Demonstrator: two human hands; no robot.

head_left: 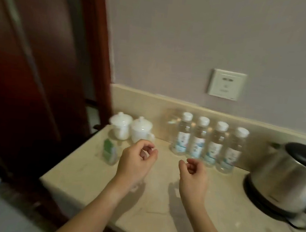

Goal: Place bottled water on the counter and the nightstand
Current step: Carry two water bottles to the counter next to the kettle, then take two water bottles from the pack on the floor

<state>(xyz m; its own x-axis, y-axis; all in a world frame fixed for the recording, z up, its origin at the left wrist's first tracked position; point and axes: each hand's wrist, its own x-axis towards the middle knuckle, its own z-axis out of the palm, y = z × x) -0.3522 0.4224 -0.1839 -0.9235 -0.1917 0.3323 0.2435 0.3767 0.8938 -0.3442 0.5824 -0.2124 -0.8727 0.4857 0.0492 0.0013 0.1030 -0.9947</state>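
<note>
While both hands (164, 165) hover empty; bottles (207, 141) just beyond fingers (190, 164)

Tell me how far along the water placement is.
Four water bottles stand upright in a row on the counter, so that part looks done. The left hand and right hand hold nothing. No nightstand is in view, so that placement remains unconfirmed.

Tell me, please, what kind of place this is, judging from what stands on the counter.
Probably a hotel guest room. On the stone counter stand four identical water bottles in a row, two lidded white cups and an electric kettle, below a wall socket.
</note>
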